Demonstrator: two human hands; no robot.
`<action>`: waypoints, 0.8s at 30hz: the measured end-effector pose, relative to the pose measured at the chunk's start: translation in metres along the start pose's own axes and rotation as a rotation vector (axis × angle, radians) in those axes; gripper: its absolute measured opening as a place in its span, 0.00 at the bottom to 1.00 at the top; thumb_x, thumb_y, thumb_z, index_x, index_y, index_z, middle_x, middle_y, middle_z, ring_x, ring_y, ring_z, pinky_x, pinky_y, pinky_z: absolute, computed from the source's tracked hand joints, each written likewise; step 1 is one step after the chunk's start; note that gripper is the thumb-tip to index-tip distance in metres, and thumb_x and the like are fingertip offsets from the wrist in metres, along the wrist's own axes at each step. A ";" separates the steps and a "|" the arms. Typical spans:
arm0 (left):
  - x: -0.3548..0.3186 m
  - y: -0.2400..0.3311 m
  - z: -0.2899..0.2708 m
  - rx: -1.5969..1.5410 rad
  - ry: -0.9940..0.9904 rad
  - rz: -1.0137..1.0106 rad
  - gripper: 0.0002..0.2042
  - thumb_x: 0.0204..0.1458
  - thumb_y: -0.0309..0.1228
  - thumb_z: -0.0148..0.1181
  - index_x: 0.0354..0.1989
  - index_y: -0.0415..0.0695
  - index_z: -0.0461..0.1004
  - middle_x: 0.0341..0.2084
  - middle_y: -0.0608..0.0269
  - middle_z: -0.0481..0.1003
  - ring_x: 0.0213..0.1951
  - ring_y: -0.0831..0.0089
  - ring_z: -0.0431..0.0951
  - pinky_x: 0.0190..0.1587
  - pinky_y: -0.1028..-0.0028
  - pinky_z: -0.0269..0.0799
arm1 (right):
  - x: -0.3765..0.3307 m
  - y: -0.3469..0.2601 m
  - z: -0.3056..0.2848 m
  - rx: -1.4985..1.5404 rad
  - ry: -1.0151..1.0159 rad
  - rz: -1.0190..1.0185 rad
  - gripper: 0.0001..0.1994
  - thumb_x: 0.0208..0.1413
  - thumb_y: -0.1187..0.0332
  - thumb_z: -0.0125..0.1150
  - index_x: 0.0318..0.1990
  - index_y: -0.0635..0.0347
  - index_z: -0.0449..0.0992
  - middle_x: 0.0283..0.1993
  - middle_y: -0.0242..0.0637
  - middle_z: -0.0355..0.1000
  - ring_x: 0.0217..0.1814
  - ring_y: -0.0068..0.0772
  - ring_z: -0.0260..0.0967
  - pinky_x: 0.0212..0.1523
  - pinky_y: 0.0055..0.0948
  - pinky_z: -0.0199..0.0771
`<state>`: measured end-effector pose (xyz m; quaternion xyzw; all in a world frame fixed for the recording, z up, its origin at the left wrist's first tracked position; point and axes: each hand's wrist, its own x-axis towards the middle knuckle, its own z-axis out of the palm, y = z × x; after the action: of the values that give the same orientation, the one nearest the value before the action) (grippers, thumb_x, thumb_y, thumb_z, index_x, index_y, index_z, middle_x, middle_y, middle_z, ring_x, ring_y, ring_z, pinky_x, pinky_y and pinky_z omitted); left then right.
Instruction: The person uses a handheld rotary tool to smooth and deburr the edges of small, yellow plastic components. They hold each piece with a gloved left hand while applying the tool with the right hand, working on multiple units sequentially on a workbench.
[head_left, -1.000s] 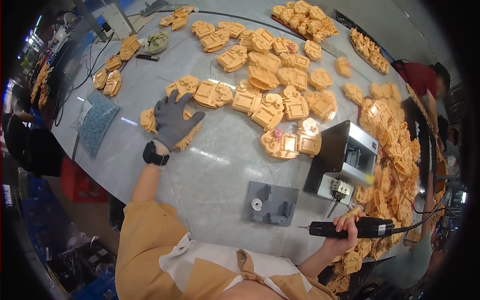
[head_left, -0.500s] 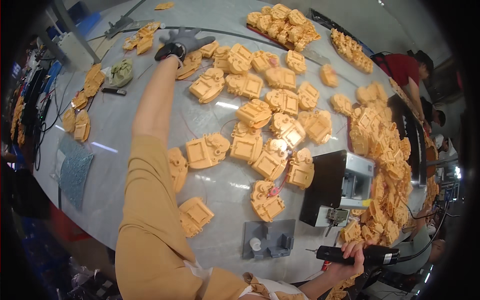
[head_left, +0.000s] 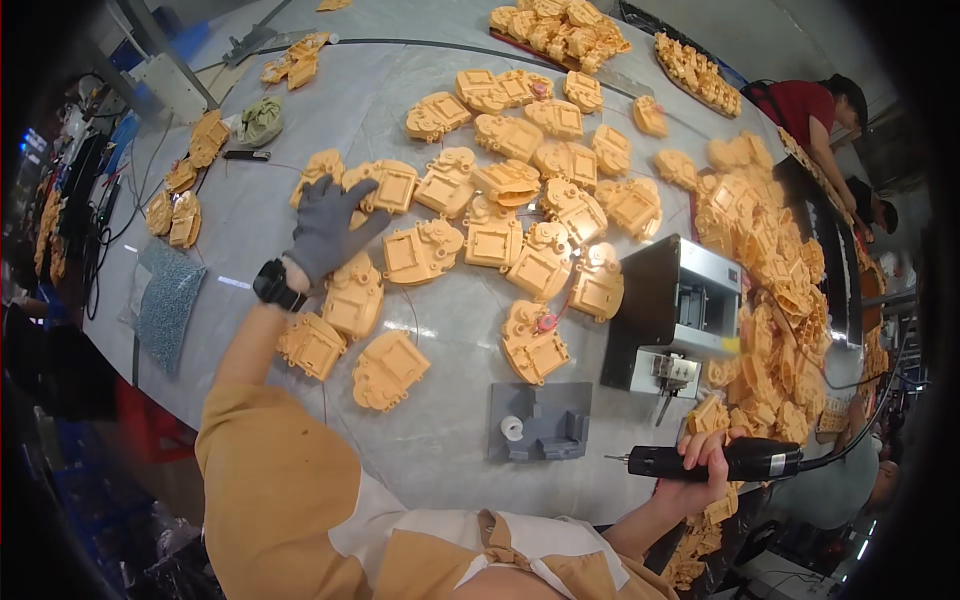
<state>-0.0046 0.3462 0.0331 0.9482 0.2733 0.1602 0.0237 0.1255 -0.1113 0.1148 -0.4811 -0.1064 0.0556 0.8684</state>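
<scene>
My left hand [head_left: 333,228], in a grey glove, is open with its fingers spread at the left side of the group of parts. Its fingertips reach onto two yellow-orange plastic housings, one at the far left [head_left: 318,172] and one beside it [head_left: 388,187]; whether they press on them I cannot tell. In my right hand [head_left: 703,470], bare and closed, lies a black electric screwdriver [head_left: 745,460], its bit pointing left. Left of that bit stands a grey fixture block [head_left: 540,447] with a white round piece on it. The nearest housing [head_left: 533,343] lies just beyond the fixture, with a small red part on it.
A black and silver box-shaped machine [head_left: 665,320] stands beyond the screwdriver. Heaped housings [head_left: 765,240] line the right side, with another pile [head_left: 560,35] at the back. A bag of blue pellets [head_left: 172,305] lies at the left. A person in red [head_left: 805,105] leans in at far right.
My left hand has come back from the far edge toward me, and several housings at the left now lie nearer. The right hand still holds the screwdriver; the whole view has shifted slightly.
</scene>
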 end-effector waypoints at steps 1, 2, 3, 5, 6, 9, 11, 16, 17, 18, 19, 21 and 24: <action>-0.014 0.004 -0.007 -0.064 -0.035 0.041 0.23 0.44 0.51 0.55 0.44 0.49 0.71 0.30 0.50 0.71 0.44 0.52 0.66 0.46 0.59 0.61 | -0.001 0.000 -0.001 -0.010 0.001 -0.006 0.18 0.45 0.73 0.50 0.46 0.59 0.59 0.18 0.26 0.51 0.17 0.20 0.51 0.26 0.21 0.55; -0.026 0.005 -0.018 -0.117 -0.070 0.079 0.22 0.44 0.50 0.56 0.43 0.48 0.72 0.28 0.51 0.72 0.41 0.53 0.68 0.43 0.61 0.63 | -0.003 0.001 -0.004 -0.010 0.001 -0.007 0.18 0.45 0.73 0.50 0.46 0.59 0.58 0.18 0.27 0.51 0.17 0.20 0.51 0.26 0.21 0.56; -0.031 0.006 -0.029 -0.171 -0.107 0.119 0.21 0.43 0.49 0.57 0.41 0.47 0.72 0.25 0.52 0.72 0.38 0.55 0.70 0.41 0.62 0.64 | -0.004 0.000 -0.005 -0.016 0.011 0.002 0.19 0.45 0.73 0.49 0.47 0.60 0.58 0.18 0.27 0.52 0.18 0.20 0.52 0.27 0.22 0.57; -0.024 0.023 -0.056 -0.133 -0.166 0.123 0.20 0.42 0.47 0.58 0.39 0.46 0.73 0.22 0.55 0.71 0.33 0.58 0.71 0.37 0.64 0.65 | -0.007 -0.002 -0.004 -0.026 0.096 0.005 0.19 0.43 0.74 0.48 0.46 0.59 0.57 0.17 0.28 0.52 0.16 0.21 0.51 0.24 0.22 0.55; -0.013 0.036 -0.065 -0.129 -0.191 0.135 0.20 0.41 0.47 0.59 0.38 0.45 0.73 0.20 0.57 0.71 0.30 0.60 0.72 0.35 0.66 0.66 | -0.007 -0.002 -0.004 -0.041 0.143 -0.008 0.19 0.42 0.74 0.47 0.45 0.59 0.57 0.17 0.29 0.52 0.15 0.21 0.51 0.23 0.22 0.54; 0.057 0.080 -0.074 -0.159 0.222 0.401 0.19 0.43 0.46 0.58 0.37 0.44 0.73 0.19 0.59 0.70 0.26 0.62 0.70 0.31 0.67 0.65 | -0.007 -0.004 -0.011 -0.028 0.189 -0.036 0.19 0.41 0.74 0.47 0.45 0.60 0.57 0.17 0.28 0.52 0.15 0.22 0.51 0.23 0.22 0.54; 0.139 0.098 -0.037 -0.253 0.378 0.482 0.21 0.45 0.50 0.54 0.41 0.47 0.72 0.29 0.55 0.72 0.32 0.61 0.72 0.33 0.68 0.67 | -0.004 -0.006 -0.013 -0.046 0.179 -0.065 0.19 0.41 0.74 0.47 0.45 0.60 0.57 0.17 0.28 0.52 0.15 0.22 0.51 0.23 0.22 0.54; 0.254 0.107 0.068 0.089 -0.240 -0.062 0.41 0.35 0.72 0.39 0.60 0.65 0.54 0.60 0.56 0.52 0.63 0.55 0.44 0.58 0.45 0.36 | -0.005 -0.007 0.000 -0.101 0.221 -0.115 0.19 0.42 0.71 0.48 0.46 0.60 0.57 0.16 0.29 0.52 0.16 0.22 0.52 0.24 0.23 0.57; 0.256 0.110 0.080 0.062 -0.260 -0.089 0.41 0.36 0.71 0.40 0.60 0.65 0.53 0.59 0.56 0.54 0.62 0.54 0.45 0.58 0.46 0.37 | -0.006 -0.011 -0.006 -0.130 0.202 -0.146 0.19 0.42 0.71 0.48 0.45 0.60 0.57 0.16 0.29 0.52 0.16 0.22 0.52 0.25 0.23 0.58; 0.255 0.110 0.089 0.041 -0.279 -0.124 0.40 0.36 0.71 0.40 0.60 0.65 0.53 0.58 0.56 0.55 0.62 0.53 0.45 0.58 0.46 0.37 | -0.005 -0.013 -0.011 -0.154 0.177 -0.171 0.19 0.42 0.71 0.48 0.45 0.60 0.57 0.16 0.29 0.52 0.16 0.22 0.52 0.25 0.23 0.58; 0.247 0.116 0.083 0.052 -0.302 -0.080 0.38 0.39 0.69 0.41 0.59 0.65 0.54 0.56 0.56 0.60 0.62 0.54 0.46 0.59 0.48 0.36 | -0.005 -0.014 -0.014 -0.157 0.182 -0.173 0.19 0.42 0.71 0.48 0.45 0.61 0.56 0.16 0.28 0.52 0.16 0.21 0.52 0.26 0.23 0.59; 0.226 0.115 0.091 0.049 -0.288 -0.032 0.36 0.41 0.67 0.41 0.59 0.64 0.55 0.54 0.56 0.62 0.62 0.55 0.47 0.59 0.50 0.36 | -0.008 -0.008 -0.013 -0.136 0.280 -0.129 0.19 0.42 0.71 0.48 0.46 0.59 0.57 0.16 0.28 0.52 0.17 0.22 0.52 0.25 0.23 0.57; 0.194 0.101 0.081 0.032 -0.249 0.011 0.30 0.45 0.61 0.42 0.56 0.61 0.60 0.49 0.57 0.67 0.58 0.61 0.56 0.58 0.56 0.41 | -0.011 -0.002 -0.023 -0.081 0.201 -0.076 0.19 0.43 0.72 0.49 0.47 0.57 0.59 0.17 0.28 0.52 0.17 0.22 0.53 0.24 0.23 0.55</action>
<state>0.2274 0.3662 0.0263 0.9625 0.2654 0.0368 0.0414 0.1202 -0.1337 0.1028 -0.5147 -0.0390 -0.0305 0.8559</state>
